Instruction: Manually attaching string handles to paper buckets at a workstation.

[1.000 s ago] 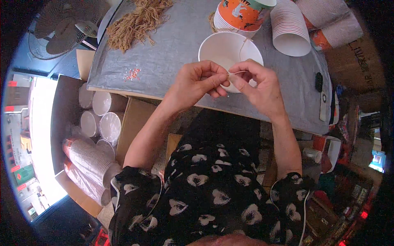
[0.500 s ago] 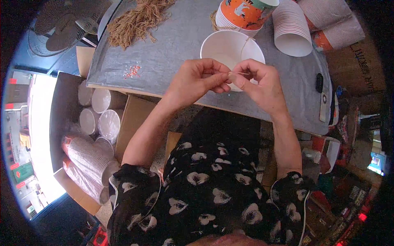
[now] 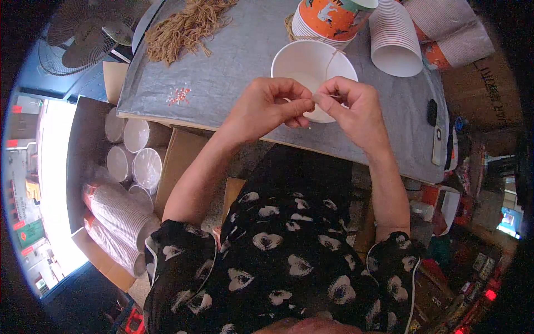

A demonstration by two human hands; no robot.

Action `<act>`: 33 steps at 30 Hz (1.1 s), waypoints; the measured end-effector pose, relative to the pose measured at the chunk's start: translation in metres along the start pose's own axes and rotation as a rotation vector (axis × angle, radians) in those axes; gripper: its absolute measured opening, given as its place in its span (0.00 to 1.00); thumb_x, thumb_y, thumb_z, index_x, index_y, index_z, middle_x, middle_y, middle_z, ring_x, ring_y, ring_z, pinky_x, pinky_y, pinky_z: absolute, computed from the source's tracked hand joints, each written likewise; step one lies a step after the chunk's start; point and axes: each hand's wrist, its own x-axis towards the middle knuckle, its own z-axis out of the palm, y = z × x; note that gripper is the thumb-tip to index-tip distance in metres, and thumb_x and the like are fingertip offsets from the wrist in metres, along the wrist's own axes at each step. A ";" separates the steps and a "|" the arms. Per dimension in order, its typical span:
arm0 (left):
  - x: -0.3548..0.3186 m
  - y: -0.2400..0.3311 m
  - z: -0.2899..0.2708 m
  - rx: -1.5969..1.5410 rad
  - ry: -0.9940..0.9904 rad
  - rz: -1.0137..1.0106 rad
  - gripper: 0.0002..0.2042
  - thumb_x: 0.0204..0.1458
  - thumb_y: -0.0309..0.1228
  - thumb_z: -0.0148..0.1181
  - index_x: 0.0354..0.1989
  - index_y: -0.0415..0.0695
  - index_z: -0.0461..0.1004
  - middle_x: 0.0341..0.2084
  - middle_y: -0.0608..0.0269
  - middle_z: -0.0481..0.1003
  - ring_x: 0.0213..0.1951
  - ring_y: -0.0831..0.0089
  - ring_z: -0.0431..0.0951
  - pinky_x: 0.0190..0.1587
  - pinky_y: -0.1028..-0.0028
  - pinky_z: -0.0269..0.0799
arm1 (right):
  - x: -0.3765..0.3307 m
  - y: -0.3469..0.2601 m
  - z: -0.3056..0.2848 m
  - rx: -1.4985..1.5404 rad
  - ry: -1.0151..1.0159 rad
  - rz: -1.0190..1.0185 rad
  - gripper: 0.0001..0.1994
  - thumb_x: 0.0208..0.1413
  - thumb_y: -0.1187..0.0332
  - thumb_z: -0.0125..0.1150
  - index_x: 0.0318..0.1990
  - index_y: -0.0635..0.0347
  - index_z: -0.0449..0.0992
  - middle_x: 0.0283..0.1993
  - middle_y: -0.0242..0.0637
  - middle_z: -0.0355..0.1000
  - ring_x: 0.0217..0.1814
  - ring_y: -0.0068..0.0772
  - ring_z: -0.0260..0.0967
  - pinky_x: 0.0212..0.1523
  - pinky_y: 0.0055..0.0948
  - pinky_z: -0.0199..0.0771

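Both hands meet fingertip to fingertip over the near rim of a white paper bucket (image 3: pixel 285 60), whose open mouth faces me. A thin tan string (image 3: pixel 328 65) comes off the bucket's far rim and runs down inside towards my fingers. My left hand (image 3: pixel 270 108) is closed in a pinch with curled fingers, apparently on the string's end. Thumb and forefinger of my right hand (image 3: pixel 356 108) pinch the same string. The exact hold at the fingertips is too small to make out. Behind stands a stack of orange patterned buckets (image 3: pixel 328 19).
A heap of tan strings (image 3: pixel 189 28) and small red-and-white bits (image 3: pixel 179 96) lie on the grey-covered table (image 3: pixel 239 61). White nested buckets (image 3: pixel 396 42) lie at the back right. Left below, a cardboard box (image 3: pixel 178 161) holds wrapped bucket stacks (image 3: pixel 119 211). A fan (image 3: pixel 92 42) stands far left.
My fingertips have drawn slightly apart, and the right thumb has shifted a little. The bucket and the things around it look almost unmoved.
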 end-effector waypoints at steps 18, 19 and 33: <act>-0.001 -0.002 -0.004 -0.156 0.037 -0.035 0.10 0.60 0.33 0.61 0.44 0.39 0.78 0.33 0.63 0.81 0.29 0.81 0.79 0.32 0.81 0.75 | -0.014 0.004 0.008 -0.023 0.065 -0.144 0.07 0.55 0.72 0.64 0.38 0.67 0.78 0.39 0.36 0.74 0.40 0.27 0.72 0.42 0.28 0.71; -0.001 -0.001 -0.003 -0.144 0.062 -0.035 0.10 0.59 0.32 0.61 0.43 0.39 0.78 0.33 0.63 0.81 0.29 0.80 0.79 0.32 0.81 0.76 | -0.013 0.005 0.009 -0.021 0.065 -0.145 0.07 0.55 0.72 0.64 0.38 0.67 0.78 0.39 0.36 0.74 0.40 0.27 0.72 0.42 0.28 0.71; -0.001 -0.003 0.010 0.023 0.107 0.136 0.07 0.58 0.25 0.60 0.41 0.35 0.76 0.29 0.63 0.79 0.32 0.78 0.81 0.34 0.78 0.79 | -0.009 0.013 0.005 0.053 0.102 -0.072 0.07 0.54 0.70 0.67 0.37 0.63 0.79 0.33 0.30 0.77 0.37 0.21 0.72 0.41 0.24 0.72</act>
